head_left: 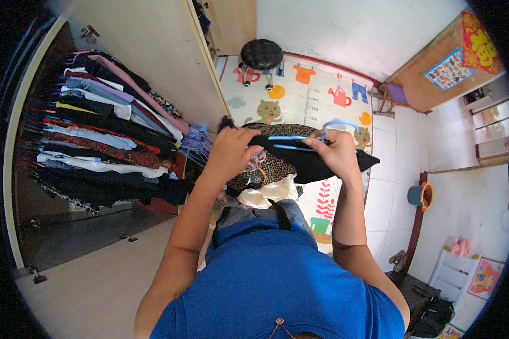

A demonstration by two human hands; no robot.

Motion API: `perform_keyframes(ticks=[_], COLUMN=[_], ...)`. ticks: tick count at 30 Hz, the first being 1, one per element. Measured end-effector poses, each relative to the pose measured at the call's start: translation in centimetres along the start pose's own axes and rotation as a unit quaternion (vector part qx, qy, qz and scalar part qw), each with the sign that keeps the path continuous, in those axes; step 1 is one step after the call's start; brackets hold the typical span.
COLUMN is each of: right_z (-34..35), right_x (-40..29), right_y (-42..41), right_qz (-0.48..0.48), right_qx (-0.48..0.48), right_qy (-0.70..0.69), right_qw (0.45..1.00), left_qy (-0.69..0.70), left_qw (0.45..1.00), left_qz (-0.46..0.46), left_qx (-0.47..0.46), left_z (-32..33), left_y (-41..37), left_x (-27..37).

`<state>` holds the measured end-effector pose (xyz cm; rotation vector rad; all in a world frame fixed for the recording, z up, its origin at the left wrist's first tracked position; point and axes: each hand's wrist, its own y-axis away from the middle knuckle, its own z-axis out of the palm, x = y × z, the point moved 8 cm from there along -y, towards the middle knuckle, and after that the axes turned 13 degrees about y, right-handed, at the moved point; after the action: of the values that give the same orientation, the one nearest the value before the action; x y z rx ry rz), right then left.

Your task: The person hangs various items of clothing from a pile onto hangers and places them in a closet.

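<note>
My left hand [236,152] grips the upper edge of a black garment [311,164] in front of me. My right hand [333,149] holds a light blue clothes hanger [341,123] near its hook, and the hanger's bar lies along the black cloth. Just beyond and below the garment are patterned clothes [272,171] and a white cloth [265,193], partly hidden by my hands. On my left, many clothes [110,123] hang in an open wardrobe, with a bunch of purple and blue hangers [196,142] at their near end.
Wardrobe doors [152,46] stand open at the left. A black round stool [261,55] stands ahead on a patterned play mat [299,80]. A small wooden chair [385,99] is farther right. A blue and orange bucket [420,197] and slippers [398,260] are at the right.
</note>
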<state>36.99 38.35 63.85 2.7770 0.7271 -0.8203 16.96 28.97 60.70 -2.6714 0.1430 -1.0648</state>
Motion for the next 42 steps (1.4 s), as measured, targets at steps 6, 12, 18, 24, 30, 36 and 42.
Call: perform_keyframes(ticks=[6,12,18,24,30,36,42], right_z=[-0.5,0.6,7.4,13.8,16.7,20.7,22.4], right_x=[-4.0,-1.9,-10.8,-21.7,-26.7,-30.1,-30.6], right_y=[-0.8,-3.1,-2.5,0.7,1.5,5.4,7.3], right_qz=[-0.21,-0.252,-0.415,-0.544,-0.524,-0.589,-0.603], right_qx=[0.101,0.085,0.011,-0.106,-0.183,-0.311,-0.363], right_qy=[-0.036,0.041,0.042,-0.082,-0.133,-0.155,-0.129], right_qw=[0.972,0.963,0.909,0.829,0.821,0.73,0.699], left_qy=[0.057,0.087,0.074,0.059,0.293,0.288,0.131], left_qw=[0.994,0.969,0.945,0.864,0.699,0.662,0.621], left_qz=[-0.091,-0.184,-0.244,-0.448,-0.518,-0.469,-0.454], left_qx=[-0.004,0.142,0.206,0.22,0.398,0.51,0.625], left_z=[-2.4,-8.9,-12.1,-14.4,-13.7,-15.0,-17.4], left_y=[3.4,10.6,17.1,26.3,38.0,39.1,39.8], left_x=[-0.6,-2.4,-2.5,-1.0,5.6,11.0,8.8])
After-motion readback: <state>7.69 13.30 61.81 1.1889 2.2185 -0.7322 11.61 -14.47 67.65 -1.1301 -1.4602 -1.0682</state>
